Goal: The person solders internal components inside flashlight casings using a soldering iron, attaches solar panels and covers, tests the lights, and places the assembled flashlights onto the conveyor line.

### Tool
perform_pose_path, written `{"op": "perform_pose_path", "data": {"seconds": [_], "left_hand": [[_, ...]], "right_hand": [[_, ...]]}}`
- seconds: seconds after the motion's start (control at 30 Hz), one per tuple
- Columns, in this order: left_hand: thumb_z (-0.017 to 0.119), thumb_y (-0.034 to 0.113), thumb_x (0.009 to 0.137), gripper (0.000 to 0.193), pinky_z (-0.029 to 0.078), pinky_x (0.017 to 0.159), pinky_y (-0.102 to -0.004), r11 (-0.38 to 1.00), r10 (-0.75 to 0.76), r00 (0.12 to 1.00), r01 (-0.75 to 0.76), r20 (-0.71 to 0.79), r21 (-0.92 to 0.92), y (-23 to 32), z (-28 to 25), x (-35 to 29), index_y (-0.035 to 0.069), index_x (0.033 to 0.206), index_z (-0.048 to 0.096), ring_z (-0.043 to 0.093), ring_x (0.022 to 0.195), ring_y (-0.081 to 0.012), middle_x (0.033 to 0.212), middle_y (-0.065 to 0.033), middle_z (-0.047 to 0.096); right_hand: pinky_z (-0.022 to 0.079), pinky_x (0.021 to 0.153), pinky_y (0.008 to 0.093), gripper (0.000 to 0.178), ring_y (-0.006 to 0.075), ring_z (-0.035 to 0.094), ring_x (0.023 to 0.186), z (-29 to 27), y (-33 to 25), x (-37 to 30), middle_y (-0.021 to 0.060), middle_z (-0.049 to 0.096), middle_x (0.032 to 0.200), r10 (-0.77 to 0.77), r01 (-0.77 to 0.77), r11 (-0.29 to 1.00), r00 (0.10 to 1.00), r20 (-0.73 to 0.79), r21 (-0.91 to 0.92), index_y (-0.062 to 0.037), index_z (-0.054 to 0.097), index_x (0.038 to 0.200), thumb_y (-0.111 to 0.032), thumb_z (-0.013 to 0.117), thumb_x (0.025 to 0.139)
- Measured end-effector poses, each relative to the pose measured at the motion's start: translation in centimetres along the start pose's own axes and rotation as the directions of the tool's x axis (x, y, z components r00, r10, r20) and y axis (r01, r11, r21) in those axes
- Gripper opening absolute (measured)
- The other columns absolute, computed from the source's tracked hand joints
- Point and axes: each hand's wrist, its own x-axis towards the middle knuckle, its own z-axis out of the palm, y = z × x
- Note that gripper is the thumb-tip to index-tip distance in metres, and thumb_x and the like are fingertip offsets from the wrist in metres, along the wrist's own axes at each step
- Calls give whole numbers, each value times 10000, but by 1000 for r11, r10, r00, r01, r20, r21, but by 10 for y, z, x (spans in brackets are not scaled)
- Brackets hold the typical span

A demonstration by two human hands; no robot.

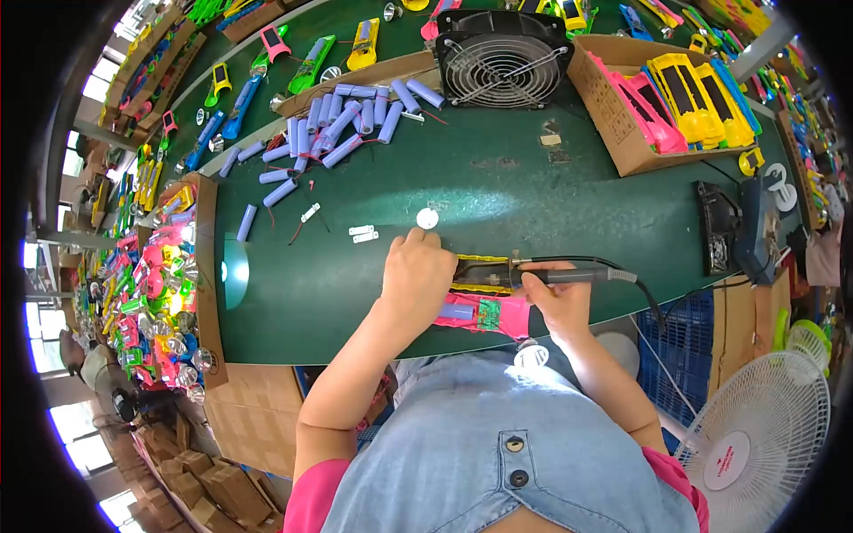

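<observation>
My left hand (418, 274) is closed over the left end of a yellow flashlight shell (484, 288), its fingertips hidden. In my right hand (562, 306) is a soldering iron (582, 275) with a dark grey handle, pointing left over the shell; its tip is hard to make out. A thin black tube (569, 259) runs along the iron. Nearer to me lies an open pink flashlight shell (511, 317) holding a purple battery cell (456, 312) and a green circuit board (489, 314). A reflector (531, 354) sits at the table edge below it. Beyond my left fingertips is a white disc (427, 218).
Many purple battery cells (342, 124) are piled at the far left. Small white parts (362, 233) lie nearer. A black fan (505, 67) stands at the back, beside a cardboard box (622, 133) of pink and yellow shells. A blue-grey device (755, 231) is at the right, with cables.
</observation>
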Motion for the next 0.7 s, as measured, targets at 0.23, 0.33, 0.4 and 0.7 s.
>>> {"op": "perform_pose_path", "data": {"seconds": [0.23, 0.33, 0.4, 0.7], "left_hand": [[584, 74, 625, 68, 441, 649, -350, 999, -23, 999, 22, 34, 35, 2, 3, 2, 91, 612, 648, 532, 753, -245, 679, -87, 533], [585, 64, 620, 63, 462, 645, -348, 1000, -26, 999, 25, 33, 13, 3, 3, 4, 81, 599, 642, 538, 756, -251, 682, -93, 539], [585, 54, 618, 61, 473, 627, -340, 999, -24, 999, 23, 41, 38, 3, 3, 5, 75, 593, 637, 540, 749, -251, 688, -99, 543], [568, 36, 627, 68, 484, 626, -335, 996, -25, 995, 16, 96, 92, 7, -2, 10, 63, 616, 629, 544, 756, -252, 703, -100, 559]], "right_hand": [[462, 566, 201, 149, 110, 614, 669, 3, 0, -1, 87, 620, 777, -44, 43, 997, 999, -19, -57, 42, 581, 901, -33, 627, 781], [466, 560, 204, 152, 109, 616, 671, 2, -1, 0, 85, 621, 770, 15, -17, 998, 999, -29, -64, 45, 577, 901, -34, 627, 782], [479, 562, 209, 154, 120, 620, 671, 0, -4, 0, 97, 621, 807, 9, -9, 1000, 1000, -10, -20, 47, 575, 903, -25, 627, 778], [515, 564, 224, 176, 167, 624, 670, -49, -18, -23, 103, 582, 884, -332, 311, 943, 914, -234, -122, 42, 570, 940, 15, 610, 770]]}}
